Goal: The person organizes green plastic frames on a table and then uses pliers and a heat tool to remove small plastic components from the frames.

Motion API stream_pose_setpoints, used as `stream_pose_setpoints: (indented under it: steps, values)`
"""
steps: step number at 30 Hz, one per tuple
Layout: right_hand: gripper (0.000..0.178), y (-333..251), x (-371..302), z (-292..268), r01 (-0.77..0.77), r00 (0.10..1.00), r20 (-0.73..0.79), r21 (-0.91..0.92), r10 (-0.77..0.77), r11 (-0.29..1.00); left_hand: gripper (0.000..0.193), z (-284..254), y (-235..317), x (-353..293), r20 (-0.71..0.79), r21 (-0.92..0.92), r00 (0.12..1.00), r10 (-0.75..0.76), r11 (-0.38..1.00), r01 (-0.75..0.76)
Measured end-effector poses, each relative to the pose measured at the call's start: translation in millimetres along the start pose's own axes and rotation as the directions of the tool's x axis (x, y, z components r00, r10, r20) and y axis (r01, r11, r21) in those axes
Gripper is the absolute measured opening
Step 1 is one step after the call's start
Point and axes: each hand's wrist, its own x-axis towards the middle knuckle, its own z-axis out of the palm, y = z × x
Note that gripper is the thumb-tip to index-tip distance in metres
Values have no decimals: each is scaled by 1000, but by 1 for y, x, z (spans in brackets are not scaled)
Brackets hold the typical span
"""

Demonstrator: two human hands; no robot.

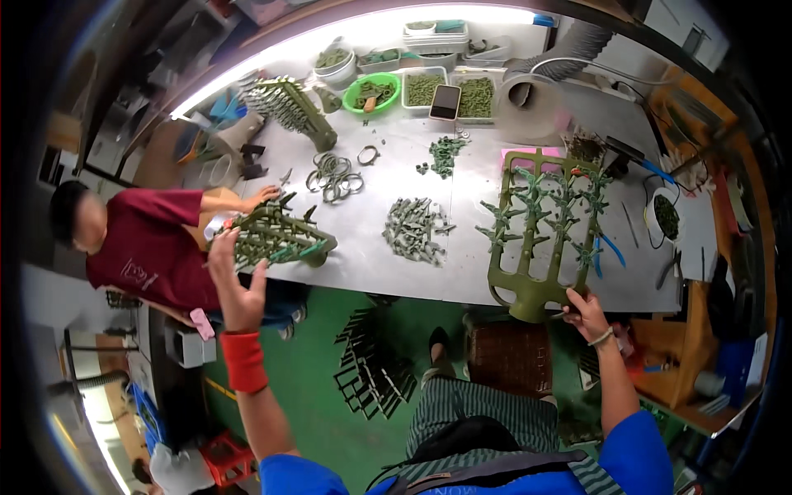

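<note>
A dark green frame (pixel 525 256) with several long bars lies at the right of the metal table, its rounded knob end at the front edge. Small green branching pieces (pixel 563 221) stick out along its bars. My right hand (pixel 587 317) grips the frame's near right corner. My left hand (pixel 237 285) is raised at the left with its fingers apart, apparently holding nothing. Just beyond it is a second green rack (pixel 285 235) with many prongs. Whether my left fingers touch this rack I cannot tell. A co-worker's hand (pixel 262 196) reaches toward its far side.
A pile of grey-green parts (pixel 412 231) and several rings (pixel 334 177) lie mid-table. Behind are a green bowl (pixel 371 93), tubs of green pellets (pixel 425 89) and a phone (pixel 445 102). Blue-handled pliers (pixel 606 252) lie right. A co-worker (pixel 153 239) stands left; a brown stool (pixel 509 356) is below.
</note>
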Motion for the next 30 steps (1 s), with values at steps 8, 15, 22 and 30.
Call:
stream_pose_setpoints:
  steps: [8,15,22,30]
  values:
    - [16,-4,30,-9,-165,980,103,-35,168,986,57,66,63,-55,128,-152,990,-58,985,78]
    - [10,-16,16,-2,-192,980,58,33,190,981,41,167,105,-106,373,-530,928,-3,820,215]
    - [19,-16,39,-8,-192,980,-50,-17,191,981,32,249,187,-147,734,-667,544,406,281,690]
    - [21,-27,66,-40,-238,971,29,-31,239,971,60,407,311,-245,872,-435,66,485,705,560]
